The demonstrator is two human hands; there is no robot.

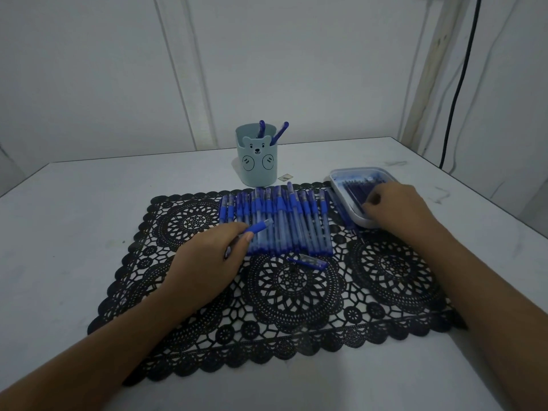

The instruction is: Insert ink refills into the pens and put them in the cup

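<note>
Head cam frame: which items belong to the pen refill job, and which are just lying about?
Job:
- bear cup with two pens
- row of pens
- pen gripped by left hand
- refill tray, right hand reaching in
- loose pen piece

Lying about:
- lace mat
- small scrap by the cup
- black cable

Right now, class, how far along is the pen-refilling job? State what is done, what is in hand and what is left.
Done: two pens stand in the cup. In hand: the left hand holds one pen, while the right hand reaches into the tray of refills; whether it grips one is hidden. Left: the long row of pens on the mat.
</note>
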